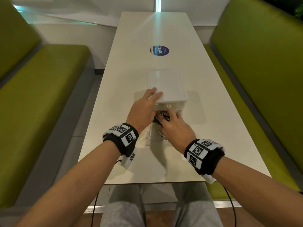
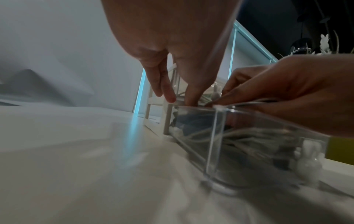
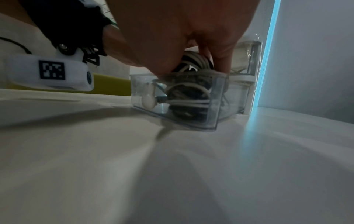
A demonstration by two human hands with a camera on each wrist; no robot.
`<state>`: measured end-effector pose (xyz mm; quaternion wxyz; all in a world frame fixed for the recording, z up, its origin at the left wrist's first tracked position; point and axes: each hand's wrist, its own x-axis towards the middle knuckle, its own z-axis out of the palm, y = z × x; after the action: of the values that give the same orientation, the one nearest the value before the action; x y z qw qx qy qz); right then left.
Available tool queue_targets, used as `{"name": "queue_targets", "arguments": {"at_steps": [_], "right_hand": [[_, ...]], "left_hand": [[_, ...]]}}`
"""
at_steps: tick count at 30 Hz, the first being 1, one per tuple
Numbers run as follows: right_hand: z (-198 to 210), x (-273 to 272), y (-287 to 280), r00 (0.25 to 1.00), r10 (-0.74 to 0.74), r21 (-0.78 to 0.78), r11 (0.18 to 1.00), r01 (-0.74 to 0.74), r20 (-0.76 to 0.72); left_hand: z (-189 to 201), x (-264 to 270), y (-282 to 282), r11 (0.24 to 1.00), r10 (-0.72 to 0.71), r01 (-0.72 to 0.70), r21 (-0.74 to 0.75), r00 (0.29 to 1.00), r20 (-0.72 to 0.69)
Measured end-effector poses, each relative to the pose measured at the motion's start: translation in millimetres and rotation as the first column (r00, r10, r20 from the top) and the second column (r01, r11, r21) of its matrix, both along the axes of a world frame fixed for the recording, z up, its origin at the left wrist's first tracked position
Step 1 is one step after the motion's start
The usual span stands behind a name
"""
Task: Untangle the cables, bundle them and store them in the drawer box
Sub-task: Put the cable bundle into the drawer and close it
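The left hand [image 1: 144, 108] lay with straight fingers on the near left corner of the drawer box [image 1: 168, 86] — its thumb reached down into the pulled-out clear drawer [image 3: 216, 97], touching the cables [image 3: 189, 91]. Nothing was gripped by it. The box sat at mid-table [image 1: 131, 161], its white lid closed, the drawer drawn toward the person. Inside the drawer lay the coiled white and dark cables, heaped above the rim, with a white rabbit-shaped knob [image 3: 148, 97] on the front wall. To the right, the right hand [image 1: 176, 126] curled over the bundle — fingers wrapped round the coils, pressing them down into the drawer.
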<state>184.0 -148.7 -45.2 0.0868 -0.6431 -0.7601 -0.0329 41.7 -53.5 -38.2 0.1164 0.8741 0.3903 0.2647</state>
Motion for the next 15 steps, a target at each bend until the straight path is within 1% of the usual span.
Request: {"name": "queue_targets", "arguments": {"at_steps": [4, 6, 8, 15], "right_hand": [[0, 16, -10, 0.99, 0.122, 0.094, 0.987, -0.128, 0.066], [-6, 22, -14, 0.982, 0.159, 0.091, 0.982, -0.168, 0.098], [-15, 24, -12, 0.98, 0.166, 0.084, 0.981, -0.176, 0.107], [-21, 23, 5, 0.984, 0.177, 0.079, 0.981, -0.177, 0.002]], "left_hand": [[0, 5, -6, 0.998, 0.058, -0.058, 0.009, 0.998, -0.002], [0, 5, -7, 0.998, 0.055, -0.055, 0.009, 0.998, 0.008], [0, 2, -7, 0.999, 0.043, -0.043, -0.002, 0.999, 0.023], [7, -5, -2, 0.997, 0.049, -0.049, -0.06, 0.999, 0.001]]}}
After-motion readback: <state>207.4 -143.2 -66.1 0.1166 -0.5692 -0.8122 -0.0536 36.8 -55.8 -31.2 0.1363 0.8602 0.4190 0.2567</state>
